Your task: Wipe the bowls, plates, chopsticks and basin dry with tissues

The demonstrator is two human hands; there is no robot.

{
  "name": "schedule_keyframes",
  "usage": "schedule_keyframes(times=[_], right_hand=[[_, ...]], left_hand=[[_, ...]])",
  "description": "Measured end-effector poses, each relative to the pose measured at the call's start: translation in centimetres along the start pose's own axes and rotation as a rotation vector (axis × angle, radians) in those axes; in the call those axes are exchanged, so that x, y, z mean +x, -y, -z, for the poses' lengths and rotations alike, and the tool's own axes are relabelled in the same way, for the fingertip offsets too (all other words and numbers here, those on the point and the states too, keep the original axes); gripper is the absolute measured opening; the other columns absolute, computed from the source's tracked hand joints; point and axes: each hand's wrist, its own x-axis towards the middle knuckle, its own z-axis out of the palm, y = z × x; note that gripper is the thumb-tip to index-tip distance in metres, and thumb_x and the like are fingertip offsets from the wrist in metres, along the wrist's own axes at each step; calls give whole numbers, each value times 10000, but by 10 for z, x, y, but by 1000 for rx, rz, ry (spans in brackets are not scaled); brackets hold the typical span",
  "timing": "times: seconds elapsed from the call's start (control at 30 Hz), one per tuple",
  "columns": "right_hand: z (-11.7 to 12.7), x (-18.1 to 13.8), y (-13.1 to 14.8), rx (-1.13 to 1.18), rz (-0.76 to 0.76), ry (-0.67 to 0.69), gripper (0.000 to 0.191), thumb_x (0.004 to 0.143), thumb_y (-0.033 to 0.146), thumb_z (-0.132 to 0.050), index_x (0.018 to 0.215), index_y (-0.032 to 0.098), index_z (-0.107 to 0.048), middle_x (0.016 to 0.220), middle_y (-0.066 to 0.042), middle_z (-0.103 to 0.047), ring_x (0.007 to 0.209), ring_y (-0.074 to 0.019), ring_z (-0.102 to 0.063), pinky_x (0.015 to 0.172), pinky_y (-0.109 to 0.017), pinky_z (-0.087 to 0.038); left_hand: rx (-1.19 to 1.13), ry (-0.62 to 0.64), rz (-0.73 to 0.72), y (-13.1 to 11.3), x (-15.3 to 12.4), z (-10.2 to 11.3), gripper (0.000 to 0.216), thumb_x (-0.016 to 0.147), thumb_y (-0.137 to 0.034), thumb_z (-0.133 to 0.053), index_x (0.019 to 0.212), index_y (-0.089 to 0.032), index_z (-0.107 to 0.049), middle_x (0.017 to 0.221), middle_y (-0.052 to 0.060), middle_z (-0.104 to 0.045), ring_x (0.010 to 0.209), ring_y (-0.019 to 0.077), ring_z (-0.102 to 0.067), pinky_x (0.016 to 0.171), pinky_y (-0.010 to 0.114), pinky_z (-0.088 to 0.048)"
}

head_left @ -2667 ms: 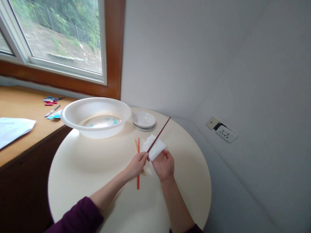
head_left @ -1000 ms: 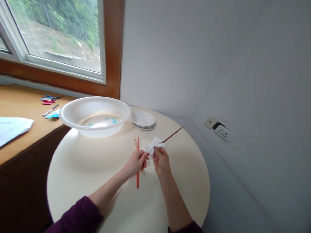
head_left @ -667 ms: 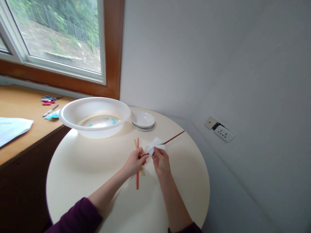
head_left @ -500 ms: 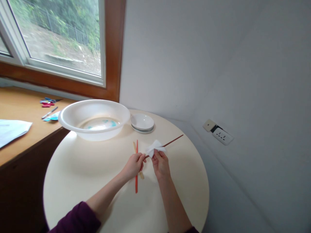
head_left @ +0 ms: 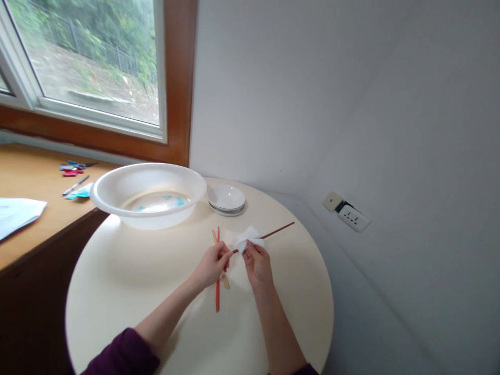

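My left hand [head_left: 215,262] is closed on the near end of a thin dark brown chopstick [head_left: 278,230], which slants up to the right. Pinched in my right hand [head_left: 258,265] is a white tissue [head_left: 248,238], folded around the middle of that chopstick. Below my left hand, orange-red chopsticks [head_left: 217,298] and pale wooden chopsticks [head_left: 226,282] lie crossed on the round table, partly covered by the hand. Whether my left hand holds one brown chopstick or a pair, I cannot tell.
A large translucent white basin [head_left: 187,213] stands at the back left of the round table [head_left: 125,276]. Beside it is a stack of small white dishes [head_left: 226,198]. On the wooden desk [head_left: 23,166] lie a pen [head_left: 75,185], papers and scissors-like items. A wall socket [head_left: 353,216] is at right.
The view has shifted slightly, moving the scene a little left and down. Both hands keep their hold, and the left has drawn slightly away from the tissue along the chopstick.
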Motion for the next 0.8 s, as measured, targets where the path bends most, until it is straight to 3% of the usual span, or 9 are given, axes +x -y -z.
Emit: schedule_keyframes(times=[0.27,0.47,0.63,0.8], right_hand=[[11,9,8,46,48,-64,239,463,190,-812,659,160,-679,700,4,-702,666,-101,-642,686,-213,-525],[19,15,9,64,72,-60,245,474,190,-810,672,157,-668,690,12,-699,666,-97,-645,667,-199,-530],[32,25,16,72,149,-134,226,514,174,-789,691,166,-649,728,17,-703,664,-88,-649,660,-188,-532],[43,30,23,78,203,-176,216,546,169,-768,711,174,-629,721,28,-701,665,-80,-652,642,-166,-530]], left_hand=[[170,-120,46,0,4,7,381,771,-476,-375,502,-207,-397,459,-36,-391,476,136,-387,500,260,-284],[184,-132,91,4,7,13,418,750,-519,-389,467,-213,-357,445,-43,-345,470,131,-350,494,263,-259],[171,-194,90,1,8,25,400,749,-495,-401,467,-220,-330,438,-58,-308,445,117,-310,474,257,-242],[143,-251,50,-5,8,33,338,730,-455,-442,502,-208,-413,434,-54,-378,452,121,-355,490,255,-274]])
